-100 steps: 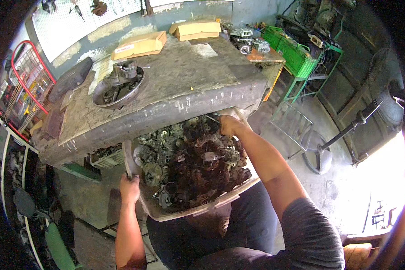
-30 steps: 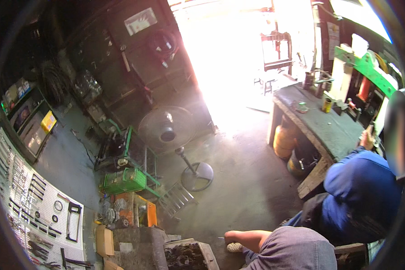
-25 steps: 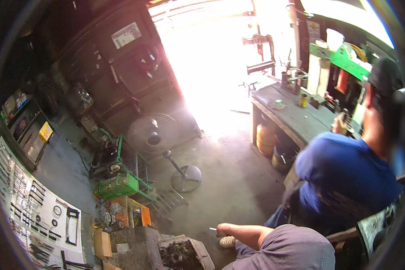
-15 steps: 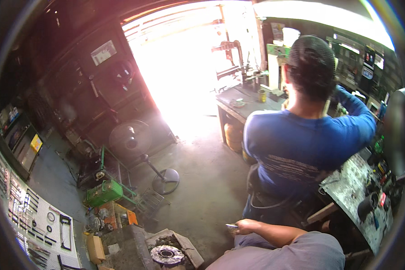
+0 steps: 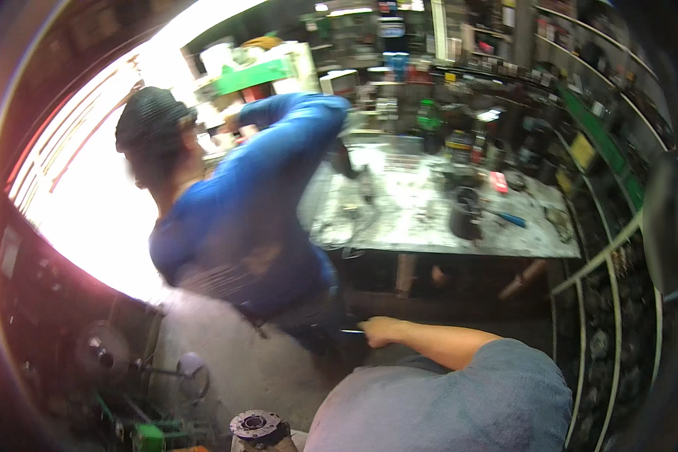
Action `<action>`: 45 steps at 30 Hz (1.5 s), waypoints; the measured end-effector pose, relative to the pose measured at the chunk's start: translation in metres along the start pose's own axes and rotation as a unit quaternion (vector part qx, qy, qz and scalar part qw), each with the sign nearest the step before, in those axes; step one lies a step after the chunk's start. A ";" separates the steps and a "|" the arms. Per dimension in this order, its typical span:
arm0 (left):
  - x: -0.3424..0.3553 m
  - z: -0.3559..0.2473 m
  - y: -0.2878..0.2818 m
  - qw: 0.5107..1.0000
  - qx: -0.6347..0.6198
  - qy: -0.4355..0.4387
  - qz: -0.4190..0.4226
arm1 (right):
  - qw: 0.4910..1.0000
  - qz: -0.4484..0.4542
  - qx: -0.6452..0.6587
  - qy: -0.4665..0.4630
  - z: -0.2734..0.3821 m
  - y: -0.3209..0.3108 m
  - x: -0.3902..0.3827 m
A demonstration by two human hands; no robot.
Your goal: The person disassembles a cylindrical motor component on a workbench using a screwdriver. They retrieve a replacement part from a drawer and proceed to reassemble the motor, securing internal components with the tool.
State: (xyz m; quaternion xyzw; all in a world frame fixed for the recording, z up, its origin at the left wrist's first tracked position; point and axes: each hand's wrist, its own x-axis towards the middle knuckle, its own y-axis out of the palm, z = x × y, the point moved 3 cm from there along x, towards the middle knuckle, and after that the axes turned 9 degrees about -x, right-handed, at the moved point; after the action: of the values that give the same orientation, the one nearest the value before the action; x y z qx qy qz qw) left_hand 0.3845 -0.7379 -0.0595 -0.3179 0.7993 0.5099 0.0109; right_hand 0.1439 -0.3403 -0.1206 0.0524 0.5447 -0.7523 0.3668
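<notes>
My right hand [image 5: 383, 331] reaches out from the grey sleeve at the lower right, its fingers closed. A thin, shiny metal piece [image 5: 352, 331] sticks out of its left side; blur hides what kind of tool or part it is. Just beyond that hand, a co-worker in a blue long-sleeved shirt [image 5: 241, 226] and dark cap stands with an arm raised toward the bench. At the bottom, near my body, is a round metal flange-like part [image 5: 256, 426] with a hole in its middle. My left hand is out of the picture.
A workbench [image 5: 399, 233] ahead carries a dark cup-shaped container [image 5: 465, 218], a blue-handled tool [image 5: 508, 218] and a green bottle [image 5: 429, 120]. Shelves [image 5: 603, 68] line the right side. A standing fan [image 5: 102, 354] is at the lower left.
My view has swung to the right, so the co-worker now appears further left and the bench shows more fully. My right hand still holds the metal piece.
</notes>
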 end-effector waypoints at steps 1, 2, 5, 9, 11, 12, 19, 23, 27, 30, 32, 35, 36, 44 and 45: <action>-0.006 0.023 0.009 1.000 0.008 -0.013 0.004 | 0.999 -0.040 0.006 0.005 -0.009 -0.009 -0.026; -0.009 0.048 0.017 1.000 0.014 -0.026 0.008 | 0.999 -0.037 0.020 0.000 -0.025 -0.018 -0.052; -0.017 0.120 0.055 0.996 0.028 -0.078 0.018 | 0.996 -0.062 0.045 0.039 -0.080 -0.056 -0.125; -0.027 0.219 0.091 0.985 0.051 -0.154 0.053 | 0.966 -0.219 0.085 0.108 -0.182 -0.085 -0.224; -0.032 0.262 0.106 0.976 0.059 -0.196 0.068 | 0.929 -0.334 0.082 0.140 -0.230 -0.093 -0.269; -0.033 0.282 0.114 0.972 0.062 -0.215 0.077 | 0.917 -0.350 0.075 0.175 -0.255 -0.096 -0.288; -0.017 0.360 0.178 0.938 0.144 -0.259 0.180 | 0.717 -0.429 0.083 0.543 -0.467 -0.125 -0.380; 0.012 0.395 0.217 0.927 0.148 -0.268 0.219 | 0.696 -0.341 0.120 0.620 -0.534 -0.127 -0.385; 0.037 0.442 0.254 0.903 0.083 -0.364 0.214 | 0.712 -0.333 0.071 0.614 -0.548 -0.130 -0.388; 0.049 0.476 0.286 0.901 0.082 -0.353 0.238 | 0.640 -0.408 0.008 0.651 -0.557 -0.134 -0.408; 0.056 0.491 0.306 0.897 0.081 -0.355 0.250 | 0.609 -0.389 0.028 0.691 -0.572 -0.126 -0.424; 0.058 0.510 0.327 0.896 0.079 -0.366 0.237 | 0.630 -0.284 0.090 0.717 -0.600 -0.102 -0.438; 0.059 0.513 0.332 0.897 0.085 -0.367 0.233 | 0.630 -0.307 0.072 0.710 -0.606 -0.095 -0.440; 0.024 0.544 0.339 0.930 0.095 -0.294 0.201 | 0.723 -0.240 0.052 0.646 -0.622 -0.127 -0.470; 0.014 0.550 0.336 0.932 0.087 -0.295 0.190 | 0.733 -0.217 0.047 0.643 -0.620 -0.147 -0.474</action>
State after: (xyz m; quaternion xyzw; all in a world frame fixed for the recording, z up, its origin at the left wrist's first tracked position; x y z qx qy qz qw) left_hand 0.0299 -0.1993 -0.0563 0.0070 0.8465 0.5022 0.1768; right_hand 0.1989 0.4461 -0.0274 0.4215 0.6110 -0.6231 -0.2467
